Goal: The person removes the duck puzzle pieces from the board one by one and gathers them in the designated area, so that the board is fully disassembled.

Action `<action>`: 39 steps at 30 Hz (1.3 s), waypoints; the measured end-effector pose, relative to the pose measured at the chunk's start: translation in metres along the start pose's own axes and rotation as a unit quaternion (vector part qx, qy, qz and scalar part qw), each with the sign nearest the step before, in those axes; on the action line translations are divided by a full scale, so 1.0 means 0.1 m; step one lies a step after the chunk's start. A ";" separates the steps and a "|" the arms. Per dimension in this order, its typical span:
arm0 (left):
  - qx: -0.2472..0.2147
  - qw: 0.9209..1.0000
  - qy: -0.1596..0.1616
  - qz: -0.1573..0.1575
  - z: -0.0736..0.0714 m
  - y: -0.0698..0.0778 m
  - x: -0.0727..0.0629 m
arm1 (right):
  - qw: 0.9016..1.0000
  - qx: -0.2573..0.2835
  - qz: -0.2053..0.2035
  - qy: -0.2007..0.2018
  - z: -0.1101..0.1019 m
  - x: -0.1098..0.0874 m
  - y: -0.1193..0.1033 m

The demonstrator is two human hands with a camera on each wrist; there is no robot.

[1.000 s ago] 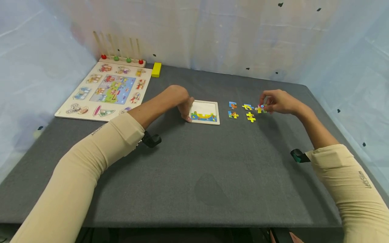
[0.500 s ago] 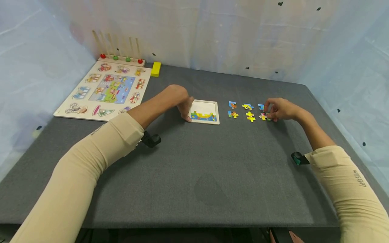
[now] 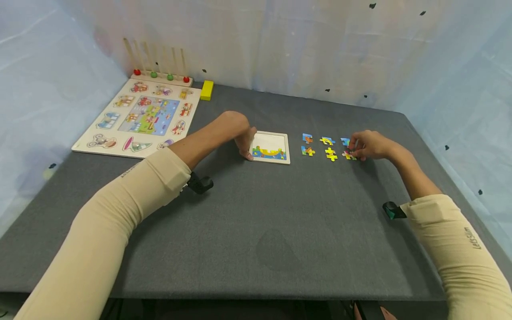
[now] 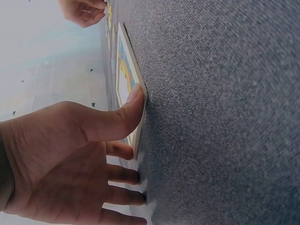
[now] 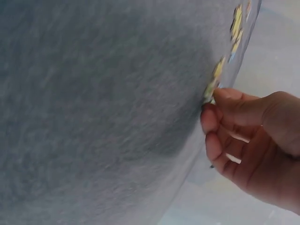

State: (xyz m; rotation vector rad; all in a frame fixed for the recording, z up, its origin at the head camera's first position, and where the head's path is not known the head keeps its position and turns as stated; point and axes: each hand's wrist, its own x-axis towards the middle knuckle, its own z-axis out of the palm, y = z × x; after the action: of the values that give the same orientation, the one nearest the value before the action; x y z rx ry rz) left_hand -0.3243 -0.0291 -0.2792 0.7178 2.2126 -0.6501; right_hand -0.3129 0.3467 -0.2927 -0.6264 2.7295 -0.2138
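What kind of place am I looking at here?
Probably a screened-off play area, perhaps a staged one: pale, creased sheeting surrounds three sides of a dark grey cloth-covered table bearing small, flat, brightly coloured jigsaw pieces.

- Your left sleeve [image 3: 100, 231] and right sleeve [image 3: 460, 262] are beige, close-fitting and wrinkled.
- Your left cuff [image 3: 166, 171] and right cuff [image 3: 430, 206] bulge in blocky folds.
- Dark lettering [image 3: 473, 238] on your right sleeve reads "LetsSlim"; the left print [image 3: 129, 171] is illegible.
- Your left wrist fitting [image 3: 200, 184] is curved and black, your right wrist fitting [image 3: 394, 210] black and green.
- Your left hand [image 3: 245, 143] and right hand [image 3: 371, 145] are bare.
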 end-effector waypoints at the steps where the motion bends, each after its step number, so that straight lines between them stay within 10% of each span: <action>1: 0.003 1.000 -0.001 0.000 0.00 0.00 0.00 | 1.000 -0.007 0.001 -0.001 -0.01 0.00 -0.03; 21: -0.005 1.000 -0.002 -0.008 -0.01 0.01 -0.03 | 0.995 -0.042 -0.088 0.010 -0.20 0.11 -1.19; 28: -0.010 1.000 0.024 -0.012 0.06 -0.09 0.21 | 0.991 -0.049 -0.124 -0.009 -0.24 0.34 -1.56; 39: -0.047 0.998 0.005 -0.051 0.01 0.00 -0.09 | 0.983 -0.051 -0.169 -0.055 -0.18 0.72 -2.02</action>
State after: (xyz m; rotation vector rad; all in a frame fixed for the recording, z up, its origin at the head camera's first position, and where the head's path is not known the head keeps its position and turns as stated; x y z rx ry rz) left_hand -0.3189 -0.0322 -0.2730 0.5651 2.2843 -0.5894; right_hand -0.3002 0.1355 -0.2530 -1.0967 2.5248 -0.1143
